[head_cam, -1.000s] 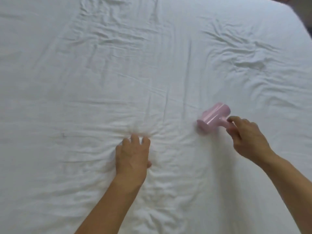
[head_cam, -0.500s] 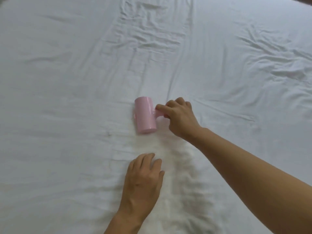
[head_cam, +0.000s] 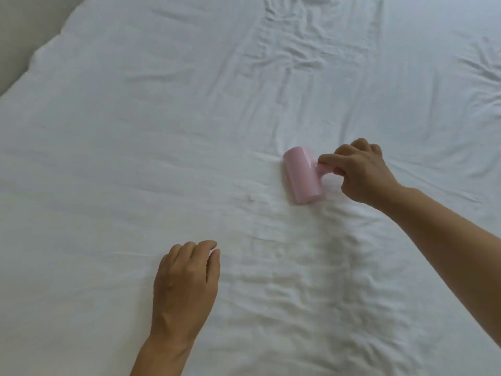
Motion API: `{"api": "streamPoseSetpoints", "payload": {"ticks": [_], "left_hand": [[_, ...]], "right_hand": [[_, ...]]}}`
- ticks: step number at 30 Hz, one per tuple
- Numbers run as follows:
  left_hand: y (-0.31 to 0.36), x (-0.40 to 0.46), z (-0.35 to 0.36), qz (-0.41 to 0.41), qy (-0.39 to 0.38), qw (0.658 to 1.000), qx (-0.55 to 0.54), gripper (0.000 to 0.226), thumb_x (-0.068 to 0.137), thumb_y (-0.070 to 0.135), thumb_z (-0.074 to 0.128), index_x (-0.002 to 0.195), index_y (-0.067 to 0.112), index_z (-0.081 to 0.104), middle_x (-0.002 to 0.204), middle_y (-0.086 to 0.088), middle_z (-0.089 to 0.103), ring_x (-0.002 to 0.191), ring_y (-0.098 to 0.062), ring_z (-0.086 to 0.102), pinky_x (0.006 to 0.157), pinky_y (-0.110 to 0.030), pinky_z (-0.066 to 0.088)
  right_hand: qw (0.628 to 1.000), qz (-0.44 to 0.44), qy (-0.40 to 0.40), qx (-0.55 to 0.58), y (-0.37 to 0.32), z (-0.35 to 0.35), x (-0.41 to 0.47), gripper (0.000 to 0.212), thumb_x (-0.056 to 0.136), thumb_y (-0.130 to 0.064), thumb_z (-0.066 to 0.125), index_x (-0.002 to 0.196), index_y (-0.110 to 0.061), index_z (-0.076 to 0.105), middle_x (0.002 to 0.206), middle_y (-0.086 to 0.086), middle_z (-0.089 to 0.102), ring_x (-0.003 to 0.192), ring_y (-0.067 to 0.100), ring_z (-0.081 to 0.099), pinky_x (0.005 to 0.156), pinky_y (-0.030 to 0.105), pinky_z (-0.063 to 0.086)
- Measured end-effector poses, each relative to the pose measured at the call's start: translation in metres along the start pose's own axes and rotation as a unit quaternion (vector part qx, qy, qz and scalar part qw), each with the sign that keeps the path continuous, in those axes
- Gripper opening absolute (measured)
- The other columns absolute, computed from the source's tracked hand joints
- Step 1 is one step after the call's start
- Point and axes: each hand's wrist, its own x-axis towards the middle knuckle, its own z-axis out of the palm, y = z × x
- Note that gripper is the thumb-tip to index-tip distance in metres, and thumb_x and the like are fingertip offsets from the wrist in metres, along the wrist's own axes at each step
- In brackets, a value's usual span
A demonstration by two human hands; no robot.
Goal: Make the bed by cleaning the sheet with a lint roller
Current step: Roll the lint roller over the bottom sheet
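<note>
A wrinkled white sheet (head_cam: 135, 158) covers the whole bed. A pink lint roller (head_cam: 303, 175) lies with its drum on the sheet right of centre. My right hand (head_cam: 360, 172) grips its short pink handle, fingers curled round it. My left hand (head_cam: 187, 283) rests palm down on the sheet nearer to me, fingers slightly bent and holding nothing. A small dark speck (head_cam: 250, 198) sits on the sheet just left of the roller.
The bed's left edge (head_cam: 35, 58) curves away at the upper left, with a pale floor or wall strip (head_cam: 19, 28) beyond it. Deeper creases (head_cam: 303, 42) bunch at the top centre and far right.
The roller swept left across the sheet in my right hand, then drew slightly right. The view shifted left, showing the bed's left edge. My left hand stayed pressed on the sheet.
</note>
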Motion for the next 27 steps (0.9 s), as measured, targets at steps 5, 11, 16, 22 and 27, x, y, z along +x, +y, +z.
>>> {"api": "streamPoseSetpoints", "payload": {"ticks": [5,11,16,22,27], "left_hand": [[-0.013,-0.008,-0.01,0.003,0.03,0.999,-0.018,0.013,0.094,0.019,0.061,0.095,0.013,0.073,0.074,0.002,0.058,0.069,-0.027,0.055,0.066,-0.044,0.052],[-0.027,-0.017,-0.025,0.002,0.072,0.997,-0.02,0.013,0.093,0.015,0.064,0.092,0.009,0.075,0.082,-0.002,0.069,0.073,-0.029,0.061,0.068,-0.042,0.054],[-0.045,-0.03,-0.027,0.007,0.033,0.999,-0.018,0.014,0.093,0.019,0.062,0.093,0.012,0.075,0.071,0.003,0.057,0.065,-0.025,0.052,0.064,-0.04,0.05],[-0.048,-0.038,-0.026,0.029,0.007,1.0,-0.01,0.015,0.095,0.022,0.06,0.094,0.015,0.073,0.073,0.006,0.057,0.067,-0.023,0.052,0.064,-0.039,0.05],[-0.03,-0.047,-0.027,0.033,0.001,0.999,-0.02,0.023,0.097,0.028,0.053,0.099,0.016,0.073,0.085,0.006,0.065,0.076,-0.023,0.061,0.068,-0.04,0.054]], "right_hand": [[0.989,-0.138,-0.026,0.054,-0.148,0.026,0.034,0.055,0.073,-0.007,0.058,0.116,-0.039,0.067,0.093,-0.006,0.061,0.092,0.029,0.049,0.076,0.039,0.033],[0.987,-0.134,-0.033,0.084,-0.273,0.031,0.015,0.065,0.061,0.003,0.046,0.113,-0.03,0.066,0.084,-0.003,0.05,0.084,0.025,0.037,0.072,0.038,0.025],[0.999,-0.01,0.01,0.046,-0.181,0.023,-0.02,0.049,0.066,-0.011,0.055,0.106,-0.036,0.068,0.088,-0.006,0.06,0.086,0.028,0.048,0.074,0.039,0.035],[0.983,0.178,0.032,-0.022,-0.031,-0.007,-0.105,0.056,0.07,0.009,0.073,0.112,-0.028,0.073,0.095,0.008,0.073,0.085,0.041,0.056,0.076,0.052,0.048],[0.973,0.213,0.079,0.042,-0.048,-0.017,-0.152,0.053,0.078,0.014,0.065,0.118,-0.021,0.067,0.094,0.015,0.07,0.081,0.045,0.057,0.073,0.051,0.049]]}}
